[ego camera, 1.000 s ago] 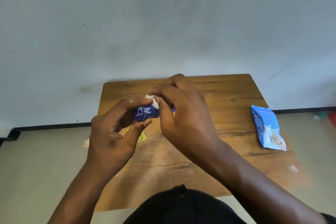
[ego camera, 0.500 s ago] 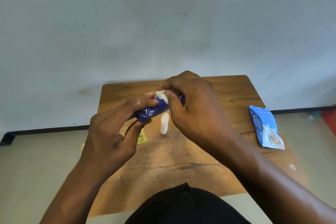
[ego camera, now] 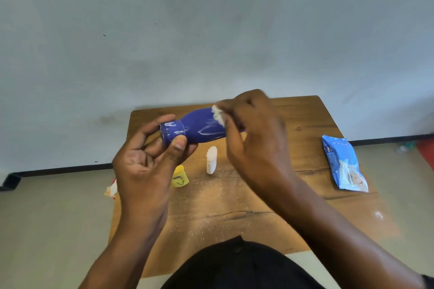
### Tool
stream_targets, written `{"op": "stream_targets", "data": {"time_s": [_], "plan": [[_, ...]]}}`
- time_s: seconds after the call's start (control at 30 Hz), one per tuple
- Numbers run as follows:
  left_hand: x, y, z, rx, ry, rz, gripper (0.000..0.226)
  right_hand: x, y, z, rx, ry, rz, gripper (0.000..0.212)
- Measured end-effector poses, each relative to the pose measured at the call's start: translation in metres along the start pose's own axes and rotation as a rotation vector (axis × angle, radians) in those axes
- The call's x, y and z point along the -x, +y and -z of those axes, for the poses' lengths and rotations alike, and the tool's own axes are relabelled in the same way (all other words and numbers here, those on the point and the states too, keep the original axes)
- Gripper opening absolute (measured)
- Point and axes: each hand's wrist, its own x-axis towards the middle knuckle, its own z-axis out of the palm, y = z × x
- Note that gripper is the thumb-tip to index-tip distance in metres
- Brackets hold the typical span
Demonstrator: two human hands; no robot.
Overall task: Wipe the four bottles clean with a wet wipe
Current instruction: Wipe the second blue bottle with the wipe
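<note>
The blue bottle [ego camera: 199, 128] now lies almost level in the air above the table's far edge, and far more of it shows than half a second ago, when the right hand covered most of its body. The right hand [ego camera: 253, 134] has slid away from the cap toward the bottle's far end, its fingers bunched round the white wipe [ego camera: 218, 114] and pressing it on the upper side there. The left hand [ego camera: 150, 162] pinches the cap end between thumb and curled fingers, the palm turned up and loose. Pale streaks show on the bottle's side where the wipe is not (wet trails or residue, I cannot tell which). My reading is that this bottle is mid-wipe, with the stroke nearly at its end, and three more wait.

A small white bottle [ego camera: 211, 159] stands near the table's middle, and a yellow bottle [ego camera: 180, 176] stands just beside the left wrist, nearer the left edge. Something red and white [ego camera: 112, 191] peeks out at the left edge behind the left hand; it may be the fourth. A blue wipes pack [ego camera: 344, 163] lies by the right edge of the table [ego camera: 305, 124].

White marks on the blue bottle's cap and the print on the pack and the yellow bottle are too blurred to read
</note>
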Motion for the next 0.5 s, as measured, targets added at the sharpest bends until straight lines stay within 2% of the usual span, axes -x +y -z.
{"op": "stream_targets", "data": {"time_s": [0.13,0.2,0.33,0.5], "plan": [[0.001,-0.003,-0.012,0.119,0.072,0.114,0.054,0.016,-0.028,-0.008,-0.031,-0.031,0.235,0.018],[0.000,-0.002,-0.013,0.151,0.072,0.137,0.058,0.015,-0.023,-0.008,-0.032,-0.015,0.268,0.020],[0.002,0.003,-0.010,0.161,0.080,0.149,0.056,0.004,0.015,0.000,0.021,0.047,0.167,0.020],[0.004,0.004,-0.011,0.124,0.084,0.137,0.050,-0.005,0.042,0.010,0.052,0.024,-0.039,0.020]]}}
